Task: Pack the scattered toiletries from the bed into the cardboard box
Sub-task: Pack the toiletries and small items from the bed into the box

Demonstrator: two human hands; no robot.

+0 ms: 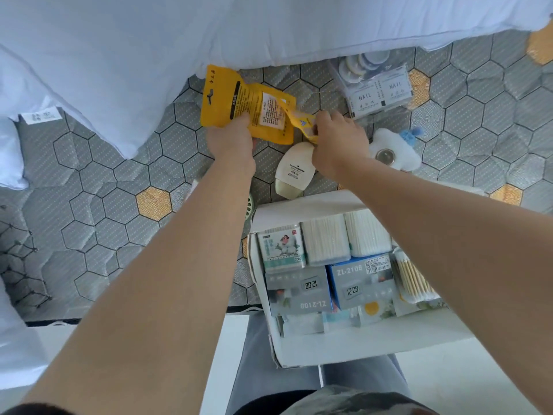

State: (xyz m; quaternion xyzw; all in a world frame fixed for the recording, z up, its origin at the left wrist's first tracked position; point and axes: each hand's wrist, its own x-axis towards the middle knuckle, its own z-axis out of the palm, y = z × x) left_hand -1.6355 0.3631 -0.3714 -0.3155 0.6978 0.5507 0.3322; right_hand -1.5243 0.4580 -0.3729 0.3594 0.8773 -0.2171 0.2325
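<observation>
My left hand [232, 139] grips the lower edge of two flat yellow packets [236, 98] held above the bed. My right hand [339, 139] pinches a smaller yellow packet [302, 122] beside them. Just below my hands a cream squeeze bottle [293, 170] lies on the mattress. Clear nail-kit boxes [378, 91] and a white fluffy cloud-shaped item [392, 149] lie further right. The white cardboard box [344, 339] sits at the bed's edge, holding cotton-swab packs [324, 238], a tissue pack [281, 247] and two clock boxes [299, 292].
A white duvet [119, 55] covers the far and left part of the bed. The grey honeycomb mattress [98, 205] lies bare on the left. A green round item [250, 209] peeks from under my left forearm by the box.
</observation>
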